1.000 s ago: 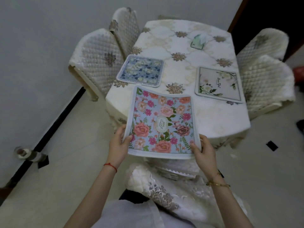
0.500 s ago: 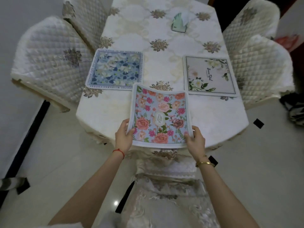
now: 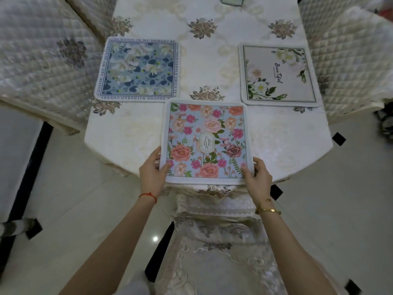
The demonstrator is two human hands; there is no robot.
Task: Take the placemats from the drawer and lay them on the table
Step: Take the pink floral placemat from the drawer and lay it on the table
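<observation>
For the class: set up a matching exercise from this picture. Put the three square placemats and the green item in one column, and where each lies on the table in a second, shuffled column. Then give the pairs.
1. pink rose placemat
2. blue-and-white floral placemat
3. cream placemat with white flowers
4. green item

A. far end, cut off
B. near edge, held by both hands
C. right side
D. left side

Pairs: 1-B, 2-D, 3-C, 4-A

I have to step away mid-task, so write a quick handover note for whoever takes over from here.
Left hand grips the near left corner of the pink floral placemat; right hand grips its near right corner.
That mat lies flat at the near edge of the table.
Done: blue floral placemat laid on the left, cream placemat on the right.
Left: let go of the pink mat; the drawer is out of view, so check for more.
</observation>
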